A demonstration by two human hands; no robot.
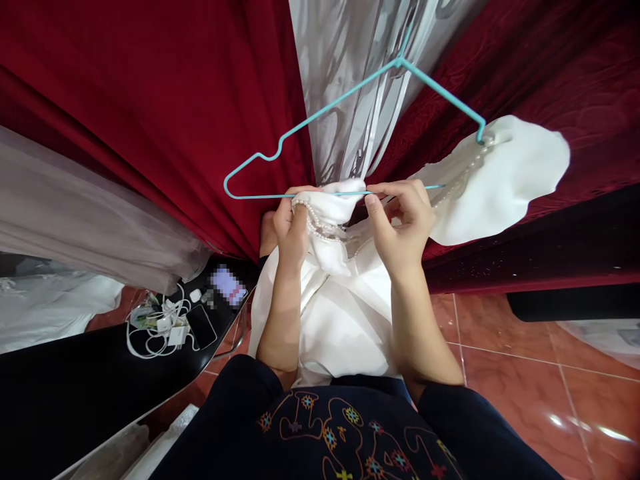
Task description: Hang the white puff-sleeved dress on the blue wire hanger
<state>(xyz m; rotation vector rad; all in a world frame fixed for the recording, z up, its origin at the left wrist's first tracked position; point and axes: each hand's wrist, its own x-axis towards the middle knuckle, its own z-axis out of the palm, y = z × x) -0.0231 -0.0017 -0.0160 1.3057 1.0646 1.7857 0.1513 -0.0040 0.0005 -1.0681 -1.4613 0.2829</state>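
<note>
A white garment [345, 307] with pearl trim hangs in front of me, partly on a turquoise wire hanger [320, 113]. One puffed sleeve [505, 180] sits over the hanger's right end. My left hand [291, 223] grips the white fabric and its pearl strap just under the hanger's bottom bar. My right hand [403, 217] pinches the fabric at the bar, thumb and fingers closed on it. The hanger's left end is bare.
Dark red curtains [150, 100] hang behind, with a clear plastic garment cover [350, 73] between them. A black table [90, 373] at the left holds a phone, chargers and white cables [165, 323]. Red floor tiles [525, 373] lie at the right.
</note>
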